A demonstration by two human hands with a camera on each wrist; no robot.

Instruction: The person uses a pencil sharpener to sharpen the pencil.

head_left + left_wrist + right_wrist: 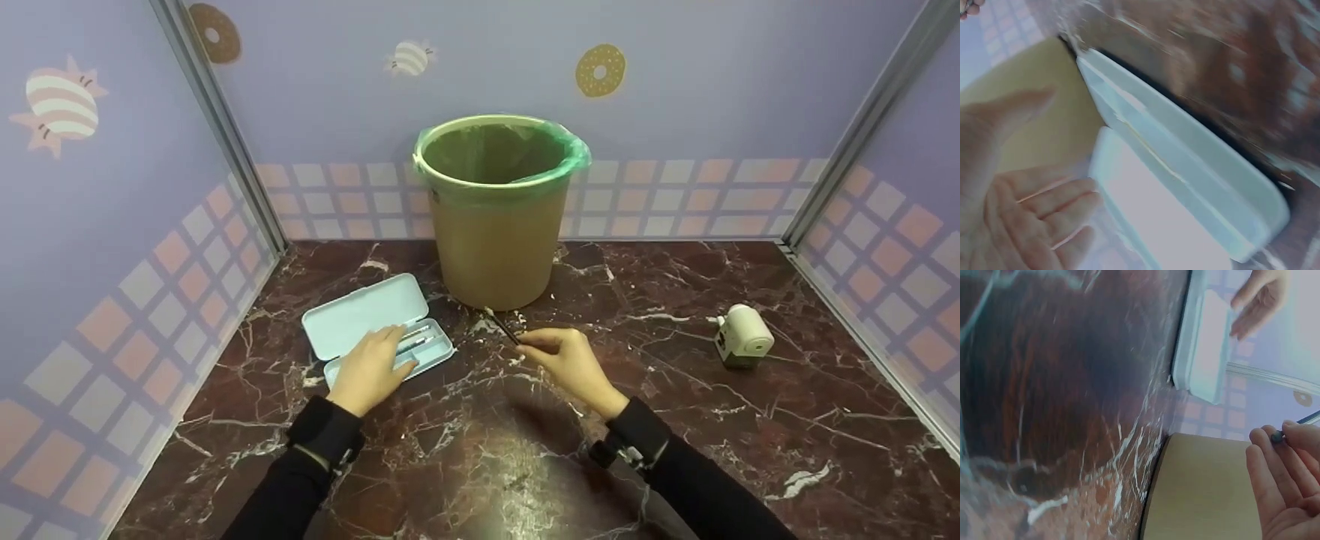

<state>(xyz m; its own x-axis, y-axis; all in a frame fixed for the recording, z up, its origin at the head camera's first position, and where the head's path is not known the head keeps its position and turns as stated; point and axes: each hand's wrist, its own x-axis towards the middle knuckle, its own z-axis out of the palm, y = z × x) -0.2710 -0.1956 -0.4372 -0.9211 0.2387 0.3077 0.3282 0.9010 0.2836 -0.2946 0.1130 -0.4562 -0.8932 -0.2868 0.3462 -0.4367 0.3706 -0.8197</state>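
Observation:
A light blue pencil case [366,313] lies with its lid up on the left of the table, with slim pens [411,345] in its tray. Over the tray's near part hovers my left hand [367,369]; in the left wrist view its fingers [1055,197] are loosely extended and hold nothing. My right hand [568,365] pinches a thin dark pencil [505,330] between thumb and fingertips, in front of the bin. The pencil slants up and left, and its rounded dark end [1276,437] shows in the right wrist view.
A tan bin [499,247] with a green liner [574,154] stands at the back middle. A small white pencil sharpener [744,334] sits at the right. Patterned walls [675,112] enclose the marble-like table [465,465] at the back and sides.

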